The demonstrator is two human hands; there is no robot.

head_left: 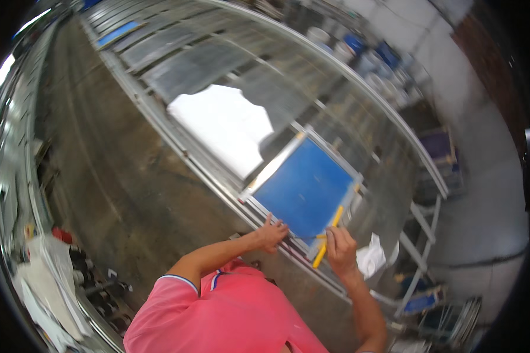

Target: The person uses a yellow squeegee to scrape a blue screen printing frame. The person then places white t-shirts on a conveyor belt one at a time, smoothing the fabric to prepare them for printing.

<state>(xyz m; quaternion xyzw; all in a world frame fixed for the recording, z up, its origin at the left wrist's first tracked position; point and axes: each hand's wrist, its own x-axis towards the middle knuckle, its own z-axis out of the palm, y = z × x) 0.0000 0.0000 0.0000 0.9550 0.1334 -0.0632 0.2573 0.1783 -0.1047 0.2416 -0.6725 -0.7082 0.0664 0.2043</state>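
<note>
A screen-printing frame with a blue mesh [306,185] and pale metal sides lies on the long table. At its near left edge is my left hand [271,234], fingers apart; whether it presses on the frame or only touches it I cannot tell. My right hand [341,250] is closed round a yellow squeegee [320,255] at the frame's near right side. The squeegee stands at a slant across the frame's end, and my fingers cover its middle. Just beyond the frame, a white cut piece of cloth [224,126] is spread flat on the table.
The long table [194,67] runs away to the upper left, bearing grey panels and another blue frame [118,33]. Crumpled white material [371,257] lies right of my right hand. Buckets [343,52] stand beyond the far rail. More frames [421,301] are at lower right.
</note>
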